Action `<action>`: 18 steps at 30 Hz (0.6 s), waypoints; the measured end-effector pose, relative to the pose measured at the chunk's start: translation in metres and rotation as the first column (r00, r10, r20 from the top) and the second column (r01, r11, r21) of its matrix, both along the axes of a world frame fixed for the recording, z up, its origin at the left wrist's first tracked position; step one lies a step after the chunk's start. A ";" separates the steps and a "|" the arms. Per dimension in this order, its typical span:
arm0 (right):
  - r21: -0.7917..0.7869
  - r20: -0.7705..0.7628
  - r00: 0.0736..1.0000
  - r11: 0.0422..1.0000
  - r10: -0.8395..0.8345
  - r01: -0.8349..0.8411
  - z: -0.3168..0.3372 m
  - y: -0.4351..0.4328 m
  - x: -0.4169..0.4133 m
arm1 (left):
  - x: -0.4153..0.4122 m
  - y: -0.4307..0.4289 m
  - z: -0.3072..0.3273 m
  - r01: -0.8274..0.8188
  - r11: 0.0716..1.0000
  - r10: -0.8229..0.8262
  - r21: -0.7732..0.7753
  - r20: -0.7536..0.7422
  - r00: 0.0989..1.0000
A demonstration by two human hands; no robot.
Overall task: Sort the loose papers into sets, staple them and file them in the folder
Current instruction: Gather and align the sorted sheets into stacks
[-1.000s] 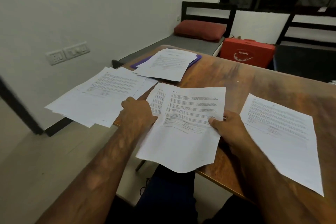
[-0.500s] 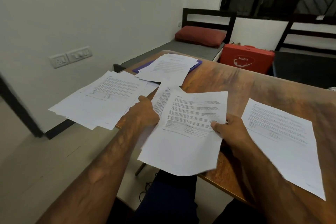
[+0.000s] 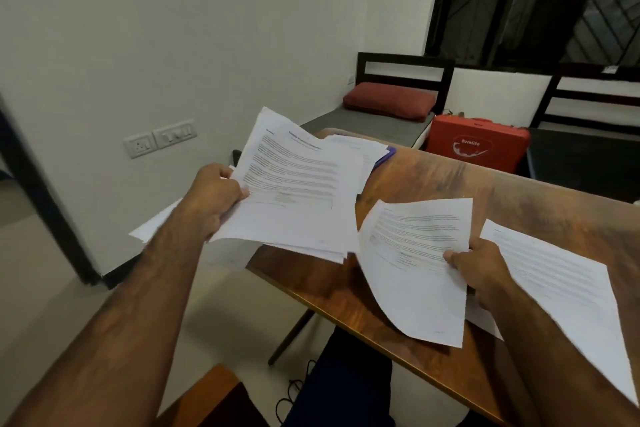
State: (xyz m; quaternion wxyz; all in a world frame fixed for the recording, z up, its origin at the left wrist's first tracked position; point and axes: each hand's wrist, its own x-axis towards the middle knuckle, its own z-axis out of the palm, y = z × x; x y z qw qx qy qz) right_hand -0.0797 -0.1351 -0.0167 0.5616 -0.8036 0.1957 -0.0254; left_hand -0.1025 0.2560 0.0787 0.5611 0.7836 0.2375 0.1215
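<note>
The wooden table (image 3: 450,184) stretches ahead of me. My left hand (image 3: 214,198) grips a thick bundle of papers (image 3: 298,191) by its left edge, tilted above the table's left corner. A page (image 3: 554,274) lies flat on the wood to my right. My right hand (image 3: 481,263) pinches a single sheet (image 3: 415,260) at its right edge, the bottom curling down. At the far end a small pile (image 3: 360,146) lies on the purple folder (image 3: 386,155)

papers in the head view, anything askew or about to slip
The stack in the left hand is fanned, edges uneven. Loose sheets below it stick out past the table. The sheet pinched by the right hand curls and droops. Nothing looks torn.
</note>
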 end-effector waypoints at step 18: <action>0.482 -0.046 0.980 0.864 0.194 -0.149 0.017 0.032 -0.012 | 0.003 -0.081 -0.052 0.337 0.932 -0.358 -0.136 -0.188 0.915</action>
